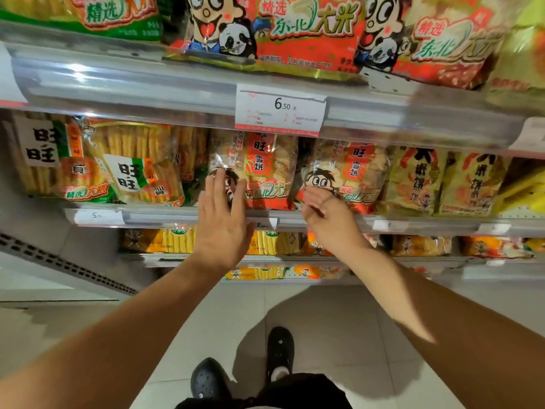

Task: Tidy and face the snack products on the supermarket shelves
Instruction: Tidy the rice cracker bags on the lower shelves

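Supermarket aisle, pale tiled floor (339,314), metal gondola shelving in several tiers with clear price rails; a 6.50 price tag (280,110) hangs from the upper rail, a 5.50 tag (97,216) from the rail below it at left. Middle shelf (165,215), left to right: green-and-orange senbei packs (138,169), two red-and-clear rice cracker bags, then yellow packs (442,184). Upper tier holds larger red bags (306,33) of the same brand; lower tiers hold smaller yellow packs, partly hidden. Left hand (222,222): fingers straight and spread, flat against the front of the left rice cracker bag (259,172), grasping nothing. Right hand (324,215): fingers reach the lower edge of the right rice cracker bag (351,175); whether they pinch it or merely touch it cannot be told. Step in hand, as judged: squaring these two bags to the shelf front. Advice: press evenly with the flat palm so the crackers inside do not break, bring both bags upright and level with the rail, printed faces forward, and close the dark gap between them. Black shoes (280,352) show at the bottom edge.
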{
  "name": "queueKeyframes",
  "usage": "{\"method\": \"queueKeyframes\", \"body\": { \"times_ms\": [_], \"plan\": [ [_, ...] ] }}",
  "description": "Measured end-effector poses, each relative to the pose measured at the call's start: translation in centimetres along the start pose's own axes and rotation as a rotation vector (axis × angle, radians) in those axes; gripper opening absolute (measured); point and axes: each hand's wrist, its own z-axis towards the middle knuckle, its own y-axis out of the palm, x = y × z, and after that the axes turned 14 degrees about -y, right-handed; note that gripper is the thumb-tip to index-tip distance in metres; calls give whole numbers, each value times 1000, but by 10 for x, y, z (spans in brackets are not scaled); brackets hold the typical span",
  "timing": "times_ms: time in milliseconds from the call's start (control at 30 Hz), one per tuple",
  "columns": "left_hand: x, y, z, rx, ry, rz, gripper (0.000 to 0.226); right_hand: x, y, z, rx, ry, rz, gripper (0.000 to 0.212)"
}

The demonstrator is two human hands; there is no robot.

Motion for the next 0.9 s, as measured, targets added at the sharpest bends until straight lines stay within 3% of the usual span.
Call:
{"method": "queueKeyframes", "body": {
  "times_ms": [100,167,333,533,667,800,900],
  "plan": [
    [22,20,-16,-67,255,115,78,20,-34,-44,74,2,-121,37],
    [42,33,-20,-120,328,177,82,37,-58,-70,122,19,-211,39],
    [74,56,-21,-148,274,256,87,77,-111,-92,97,2,-492,44],
    [136,93,-24,-18,345,235,93,131,-162,-84,11,-48,-644,51],
    [187,121,-27,-27,211,236,81,174,-198,-79,-90,-69,-735,72],
    [210,136,-35,-82,6,267,95,200,-222,-81,-199,-160,-870,90],
    [214,128,-36,-171,-77,300,102,202,-222,-82,-162,-241,-837,91]
  ]
}}
